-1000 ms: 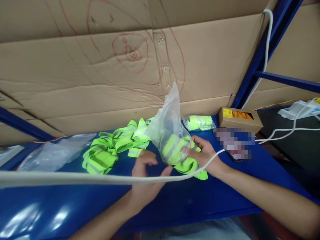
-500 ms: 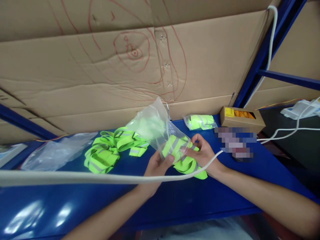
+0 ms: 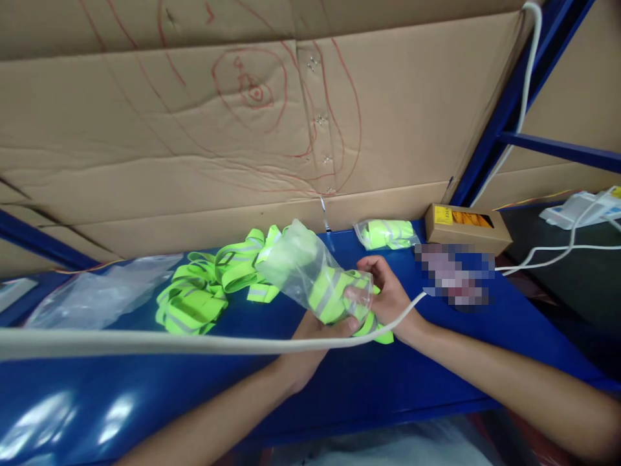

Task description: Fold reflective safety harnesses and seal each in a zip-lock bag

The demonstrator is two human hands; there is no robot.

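My left hand (image 3: 317, 329) grips the lower side of a clear plastic bag (image 3: 287, 268), its thumb against the bag's edge. A folded neon-yellow strap with grey reflective stripes (image 3: 328, 299) lies partly inside the bag's mouth, with a loose end hanging out below. My right hand (image 3: 391, 299) is closed on that strap, and some of its fingers show through the clear plastic. Left of the bag, a loose pile of similar neon-yellow straps (image 3: 196, 301) rests on the blue table (image 3: 388, 388).
Flat plastic bags (image 3: 104, 291) lie at the left. A bagged strap bundle (image 3: 388, 233) and a cardboard box (image 3: 466, 233) stand near the back. A white cable (image 3: 145, 342) runs across in front of my forearms. A cardboard wall (image 3: 398, 110) closes off the back.
The bag's far end has dropped and tilted left, and the strap sits further within the bag's mouth. My left hand has shifted slightly right beneath it.
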